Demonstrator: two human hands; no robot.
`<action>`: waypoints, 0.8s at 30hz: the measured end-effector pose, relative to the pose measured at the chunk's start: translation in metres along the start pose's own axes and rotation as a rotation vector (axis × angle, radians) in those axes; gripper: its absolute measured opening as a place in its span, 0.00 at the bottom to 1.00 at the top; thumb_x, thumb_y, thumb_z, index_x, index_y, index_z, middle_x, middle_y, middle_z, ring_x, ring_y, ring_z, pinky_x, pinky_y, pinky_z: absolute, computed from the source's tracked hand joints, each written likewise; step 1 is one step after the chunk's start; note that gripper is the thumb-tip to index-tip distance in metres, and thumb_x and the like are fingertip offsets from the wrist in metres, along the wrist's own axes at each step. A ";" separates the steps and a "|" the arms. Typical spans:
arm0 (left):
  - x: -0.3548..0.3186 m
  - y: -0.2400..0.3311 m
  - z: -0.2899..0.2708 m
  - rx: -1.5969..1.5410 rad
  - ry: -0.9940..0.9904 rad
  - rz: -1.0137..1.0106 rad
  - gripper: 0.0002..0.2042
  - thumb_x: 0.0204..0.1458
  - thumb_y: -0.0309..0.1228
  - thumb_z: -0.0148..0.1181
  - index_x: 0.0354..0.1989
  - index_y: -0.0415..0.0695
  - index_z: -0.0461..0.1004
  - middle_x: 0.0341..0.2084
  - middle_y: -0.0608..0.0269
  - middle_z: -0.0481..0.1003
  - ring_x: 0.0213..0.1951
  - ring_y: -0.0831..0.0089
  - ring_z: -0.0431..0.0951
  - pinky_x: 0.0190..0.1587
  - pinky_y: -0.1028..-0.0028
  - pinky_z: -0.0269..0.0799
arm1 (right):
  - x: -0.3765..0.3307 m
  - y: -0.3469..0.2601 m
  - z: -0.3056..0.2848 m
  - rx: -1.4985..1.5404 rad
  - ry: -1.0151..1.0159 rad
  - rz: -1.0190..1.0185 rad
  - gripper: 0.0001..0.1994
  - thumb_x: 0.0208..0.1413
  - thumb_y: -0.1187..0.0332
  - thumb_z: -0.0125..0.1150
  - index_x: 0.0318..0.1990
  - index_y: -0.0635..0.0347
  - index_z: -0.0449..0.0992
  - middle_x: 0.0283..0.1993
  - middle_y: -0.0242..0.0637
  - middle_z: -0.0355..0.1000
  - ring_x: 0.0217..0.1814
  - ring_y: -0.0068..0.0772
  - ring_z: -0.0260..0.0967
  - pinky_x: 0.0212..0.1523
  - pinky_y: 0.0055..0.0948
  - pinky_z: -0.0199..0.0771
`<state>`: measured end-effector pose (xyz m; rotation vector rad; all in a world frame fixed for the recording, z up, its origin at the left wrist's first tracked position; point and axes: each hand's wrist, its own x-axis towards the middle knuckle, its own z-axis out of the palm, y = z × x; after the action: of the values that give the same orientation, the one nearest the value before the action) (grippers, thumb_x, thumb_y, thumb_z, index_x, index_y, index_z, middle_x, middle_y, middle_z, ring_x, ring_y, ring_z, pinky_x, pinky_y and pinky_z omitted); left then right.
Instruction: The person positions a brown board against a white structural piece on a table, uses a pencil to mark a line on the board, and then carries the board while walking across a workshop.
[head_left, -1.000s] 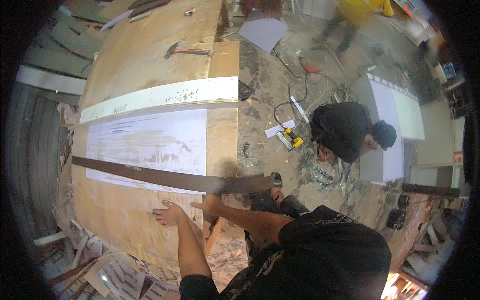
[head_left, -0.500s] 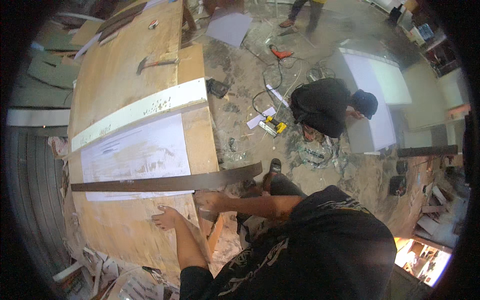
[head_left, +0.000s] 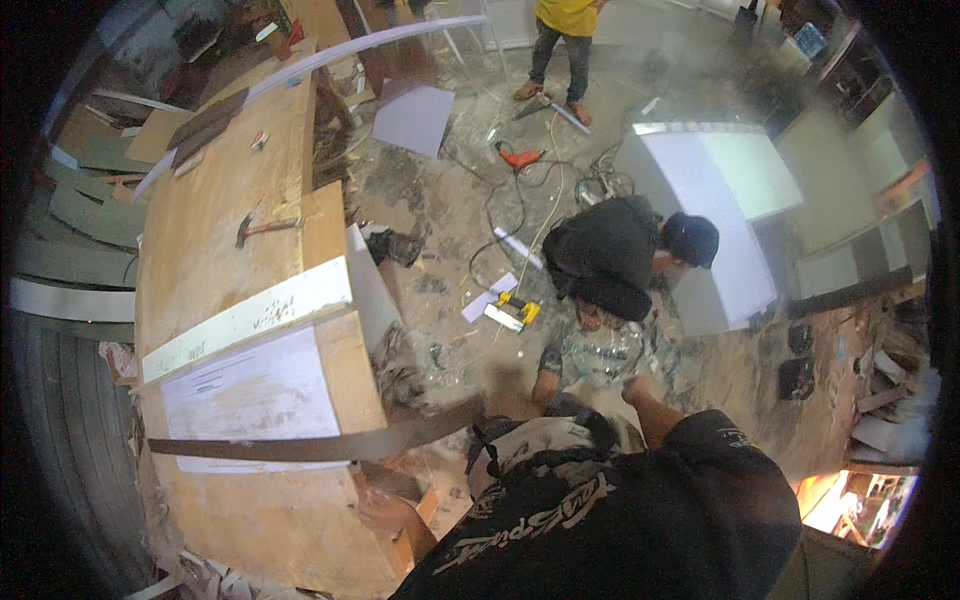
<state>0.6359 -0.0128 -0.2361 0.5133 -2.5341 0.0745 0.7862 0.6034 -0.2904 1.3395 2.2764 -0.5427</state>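
Note:
A long dark brown strip (head_left: 300,449) lies across a wooden worktable (head_left: 270,520), its right end sticking out past the table edge. It crosses the lower part of a white sheet (head_left: 255,385). My left hand (head_left: 385,512) is low at the table's right edge, just below the strip; its fingers are blurred and partly hidden. Out to the right, away from the table, my right hand (head_left: 633,388) hangs over the littered floor. Nothing shows in it, but its fingers are too indistinct to read.
A white board (head_left: 250,325) and a hammer (head_left: 266,228) lie farther up the table. On the floor are a yellow power tool (head_left: 517,310), an orange tool (head_left: 520,157) and cords. One person crouches (head_left: 605,255) by a white panel (head_left: 700,190); another stands (head_left: 565,45) beyond.
My right hand has left the table edge and swung out to the right. My left hand has come off the tabletop to its right edge. The view has shifted.

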 end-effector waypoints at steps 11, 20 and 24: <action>-0.042 0.233 -0.045 -0.894 -1.870 -0.658 0.41 0.55 0.68 0.42 0.66 0.45 0.59 0.62 0.53 0.61 0.61 0.56 0.63 0.61 0.57 0.58 | 0.122 0.067 0.020 0.347 -0.275 -0.212 0.08 0.46 0.71 0.59 0.34 0.58 0.82 0.26 0.35 0.75 0.30 0.33 0.74 0.33 0.31 0.74; -0.003 0.412 0.070 -0.731 -2.083 0.019 0.49 0.49 0.66 0.57 0.72 0.43 0.52 0.73 0.53 0.48 0.72 0.58 0.50 0.69 0.60 0.52 | 0.170 -0.059 -0.007 0.710 -0.423 -0.127 0.10 0.50 0.69 0.59 0.37 0.64 0.81 0.27 0.40 0.77 0.27 0.33 0.74 0.29 0.35 0.71; 0.021 0.485 0.127 -0.204 -1.636 0.484 0.56 0.40 0.70 0.62 0.68 0.36 0.57 0.67 0.38 0.56 0.71 0.46 0.51 0.67 0.54 0.57 | 0.181 -0.097 -0.034 0.371 -0.254 -0.384 0.13 0.49 0.64 0.61 0.40 0.61 0.81 0.29 0.41 0.78 0.28 0.33 0.74 0.32 0.35 0.73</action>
<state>0.3736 0.4094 -0.3070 -0.3866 -4.0874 -0.6965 0.6160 0.7065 -0.3517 0.9099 2.2950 -1.2391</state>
